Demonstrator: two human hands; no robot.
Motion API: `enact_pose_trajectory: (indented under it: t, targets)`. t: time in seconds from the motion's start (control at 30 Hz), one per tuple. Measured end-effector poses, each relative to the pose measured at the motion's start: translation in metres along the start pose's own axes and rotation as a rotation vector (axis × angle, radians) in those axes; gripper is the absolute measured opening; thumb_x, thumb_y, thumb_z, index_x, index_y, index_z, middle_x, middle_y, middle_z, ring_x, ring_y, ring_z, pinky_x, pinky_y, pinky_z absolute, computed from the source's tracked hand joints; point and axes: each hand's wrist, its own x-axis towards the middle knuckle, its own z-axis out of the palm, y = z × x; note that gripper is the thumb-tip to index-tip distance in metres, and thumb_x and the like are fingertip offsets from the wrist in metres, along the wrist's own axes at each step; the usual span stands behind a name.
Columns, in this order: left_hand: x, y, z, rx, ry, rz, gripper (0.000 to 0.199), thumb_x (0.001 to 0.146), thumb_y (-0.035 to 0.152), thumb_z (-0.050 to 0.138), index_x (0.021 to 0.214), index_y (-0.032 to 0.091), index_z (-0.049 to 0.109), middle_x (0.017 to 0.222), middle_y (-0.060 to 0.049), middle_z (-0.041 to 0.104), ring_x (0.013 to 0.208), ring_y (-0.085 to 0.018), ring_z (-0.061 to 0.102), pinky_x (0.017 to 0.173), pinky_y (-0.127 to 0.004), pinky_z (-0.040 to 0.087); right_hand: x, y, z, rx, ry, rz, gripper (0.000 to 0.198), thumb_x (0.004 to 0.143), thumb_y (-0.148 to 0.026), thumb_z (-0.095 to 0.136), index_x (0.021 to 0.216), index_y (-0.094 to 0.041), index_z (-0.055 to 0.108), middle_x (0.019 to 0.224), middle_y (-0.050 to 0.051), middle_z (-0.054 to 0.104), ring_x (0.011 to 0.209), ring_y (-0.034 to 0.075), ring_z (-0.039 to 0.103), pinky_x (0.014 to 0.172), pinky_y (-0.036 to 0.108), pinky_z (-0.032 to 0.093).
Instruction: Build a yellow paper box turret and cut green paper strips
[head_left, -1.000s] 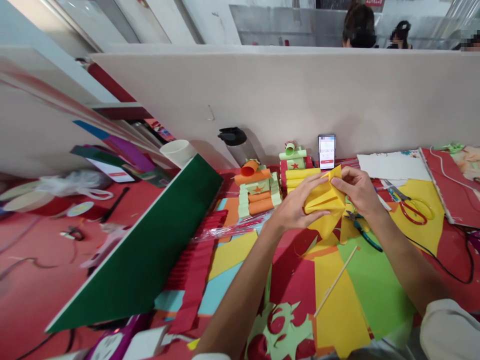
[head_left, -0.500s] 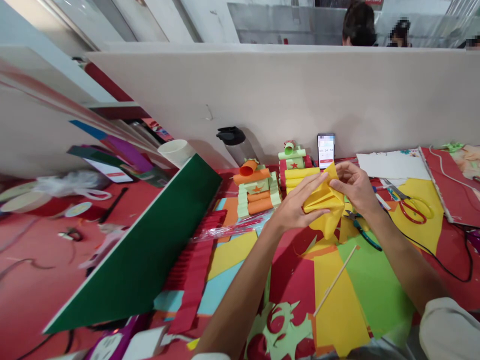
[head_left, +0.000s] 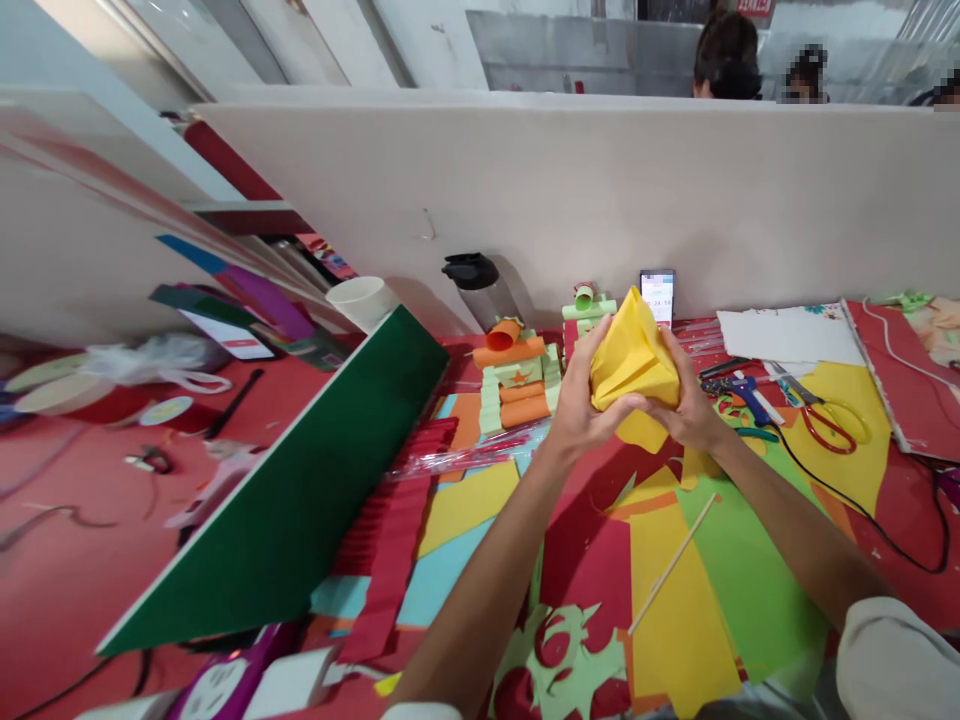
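A folded yellow paper shape (head_left: 634, 358), creased and rising to a point at the top, is held up above the table between both hands. My left hand (head_left: 586, 400) is closed around its left side, thumb along the lower edge. My right hand (head_left: 688, 405) grips the right side, thumb near the bottom middle. Behind the left hand stands a paper model of rolled green and red pieces (head_left: 585, 305), partly hidden. An orange and green paper model (head_left: 517, 375) stands to its left. Below the hands lie yellow sheets (head_left: 675, 590) and a thin wooden stick (head_left: 673, 563).
A green board (head_left: 300, 490) leans at the left. Scissors (head_left: 817, 415) and a blue glue gun (head_left: 750, 397) lie on the right, with a black cable. A phone (head_left: 658, 297) and a bottle (head_left: 480, 290) stand by the white partition (head_left: 525, 190). Cut green scraps (head_left: 562, 660) lie in front.
The yellow paper has turned and now shows a pointed, fuller form. My right hand has moved down from its top edge to its right side, and both hands now cup it.
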Motion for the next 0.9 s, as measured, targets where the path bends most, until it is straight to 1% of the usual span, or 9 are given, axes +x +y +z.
enact_pose_trajectory:
  t: [0.07,0.13,0.3,0.47,0.53,0.6,0.73,0.83,0.9]
  targets:
    - [-0.002,0.008,0.008,-0.064,0.058,-0.077,0.077,0.1,0.07,0.047,0.164,0.029,0.031,0.162,-0.016,0.046,0.148,-0.038,0.047,0.113,-0.057,0.051,-0.001,-0.001,0.006,0.051,0.024,0.013,0.096,0.091,-0.069,0.065,0.169,-0.037,0.018,0.17,0.007,0.036,0.159,0.031,0.033,0.125,0.052,0.042]
    - [-0.003,0.019,0.016,-0.094,0.096,-0.139,0.069,0.104,0.063,0.045,0.162,0.03,0.033,0.161,-0.014,0.047,0.149,-0.037,0.046,0.115,-0.058,0.049,-0.002,-0.002,0.012,0.09,0.039,0.028,0.098,0.09,-0.074,0.063,0.169,-0.036,0.019,0.168,0.009,0.039,0.157,0.031,0.036,0.121,0.051,0.047]
    - [-0.003,0.037,0.026,-0.113,0.129,-0.226,0.059,0.106,0.052,0.044,0.16,0.031,0.035,0.156,-0.011,0.05,0.144,-0.034,0.049,0.114,-0.058,0.049,-0.007,-0.001,0.021,0.115,0.174,0.032,0.096,0.083,-0.08,0.066,0.159,-0.029,0.037,0.151,0.015,0.057,0.143,0.035,0.051,0.114,0.051,0.051]
    - [-0.007,0.035,0.032,-0.155,0.207,-0.293,0.057,0.107,0.053,0.039,0.159,0.031,0.033,0.136,-0.011,0.06,0.118,-0.029,0.062,0.102,-0.054,0.056,-0.008,0.004,0.019,0.086,0.235,0.028,0.089,0.081,-0.08,0.068,0.148,-0.026,0.047,0.131,0.015,0.068,0.118,0.034,0.066,0.101,0.047,0.057]
    - [-0.008,0.034,0.034,-0.19,0.242,-0.306,0.054,0.109,0.052,0.034,0.159,0.031,0.032,0.126,-0.01,0.062,0.108,-0.025,0.065,0.095,-0.05,0.059,-0.007,0.005,0.019,0.072,0.244,0.033,0.089,0.08,-0.083,0.066,0.146,-0.025,0.048,0.127,0.015,0.069,0.114,0.033,0.068,0.099,0.045,0.058]
    - [-0.007,0.033,0.035,-0.194,0.245,-0.293,0.052,0.11,0.049,0.03,0.159,0.031,0.031,0.125,-0.009,0.062,0.108,-0.024,0.065,0.094,-0.047,0.06,-0.006,0.005,0.017,0.05,0.263,0.016,0.088,0.08,-0.083,0.065,0.145,-0.025,0.049,0.126,0.014,0.068,0.113,0.032,0.068,0.098,0.044,0.059]
    - [0.001,0.029,0.02,-0.198,0.118,-0.178,0.054,0.11,0.049,0.029,0.163,0.036,0.027,0.145,-0.01,0.057,0.127,-0.026,0.061,0.103,-0.048,0.058,-0.004,0.004,0.01,-0.009,0.274,-0.023,0.087,0.08,-0.082,0.066,0.144,-0.025,0.051,0.131,0.015,0.065,0.121,0.034,0.064,0.101,0.046,0.057]
    - [0.011,0.025,-0.007,-0.156,-0.091,-0.105,0.051,0.109,0.046,0.037,0.16,0.038,0.038,0.157,-0.007,0.051,0.144,-0.031,0.05,0.118,-0.054,0.047,-0.003,0.003,0.001,-0.016,0.201,-0.009,0.086,0.08,-0.081,0.067,0.144,-0.026,0.052,0.132,0.015,0.065,0.119,0.035,0.065,0.098,0.045,0.058]
    - [0.02,0.024,-0.029,-0.128,-0.243,-0.064,0.05,0.109,0.045,0.039,0.159,0.038,0.043,0.159,-0.007,0.05,0.148,-0.033,0.046,0.12,-0.056,0.044,-0.002,0.004,-0.006,-0.019,0.142,-0.007,0.085,0.081,-0.079,0.069,0.146,-0.026,0.051,0.13,0.013,0.067,0.113,0.033,0.066,0.094,0.044,0.058]
